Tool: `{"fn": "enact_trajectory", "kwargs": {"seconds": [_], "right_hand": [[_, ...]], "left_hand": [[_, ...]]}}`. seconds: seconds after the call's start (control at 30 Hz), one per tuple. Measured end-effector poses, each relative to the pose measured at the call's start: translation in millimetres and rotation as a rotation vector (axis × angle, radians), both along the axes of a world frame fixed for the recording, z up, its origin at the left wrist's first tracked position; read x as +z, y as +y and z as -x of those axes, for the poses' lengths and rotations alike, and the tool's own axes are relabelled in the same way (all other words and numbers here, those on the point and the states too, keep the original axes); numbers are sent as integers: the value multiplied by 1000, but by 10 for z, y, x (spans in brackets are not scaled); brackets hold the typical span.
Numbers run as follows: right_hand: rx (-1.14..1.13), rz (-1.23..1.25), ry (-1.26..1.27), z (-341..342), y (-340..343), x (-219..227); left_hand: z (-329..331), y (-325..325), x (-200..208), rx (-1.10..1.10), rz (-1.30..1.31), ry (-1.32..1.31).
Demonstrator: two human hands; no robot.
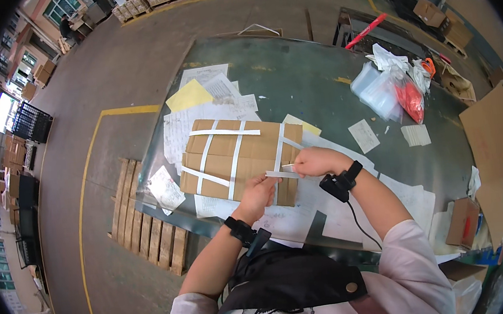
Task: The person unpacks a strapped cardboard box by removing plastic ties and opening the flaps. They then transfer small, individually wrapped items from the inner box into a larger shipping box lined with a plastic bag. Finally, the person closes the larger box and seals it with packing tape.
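Observation:
A brown cardboard box (262,140), bound with several white straps, lies at an angle on the green table in front of me. My left hand (258,194) is at its near edge, fingers closed on a flat white strap (283,174). Over the box's near right corner, my right hand (319,162) is closed in a pinch at the other end of this strap. A short pale piece sticks out from the right fingers; whether it is a strap end or a small tool cannot be made out. Both wrists wear black bands with small devices.
Loose papers and a yellow sheet (190,95) lie around the box on the green table (291,67). Plastic bags (373,86) and a red bag (409,101) are at the far right. An open carton (494,131) stands right; a wooden pallet (149,229) lies left.

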State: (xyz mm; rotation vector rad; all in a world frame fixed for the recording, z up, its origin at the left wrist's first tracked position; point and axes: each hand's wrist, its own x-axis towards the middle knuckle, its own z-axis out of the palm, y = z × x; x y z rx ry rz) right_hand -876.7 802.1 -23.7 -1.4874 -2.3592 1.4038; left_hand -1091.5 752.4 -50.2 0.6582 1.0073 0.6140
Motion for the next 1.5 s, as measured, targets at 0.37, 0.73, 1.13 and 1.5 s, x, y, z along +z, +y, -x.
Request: {"fn": "enact_trajectory", "kwargs": {"seconds": [0.37, 0.73, 1.13, 1.5], "right_hand": [[-151, -525, -57, 291, -270, -231], [-275, -407, 226, 55, -292, 446], [-143, -189, -31, 1062, 263, -256], [-397, -602, 132, 1162, 17, -325]], "left_hand": [[-25, 25, 23, -28, -38, 77], [556, 175, 102, -82, -953, 1380], [789, 534, 52, -406, -1028, 1235], [969, 612, -20, -496, -1170, 995]]}}
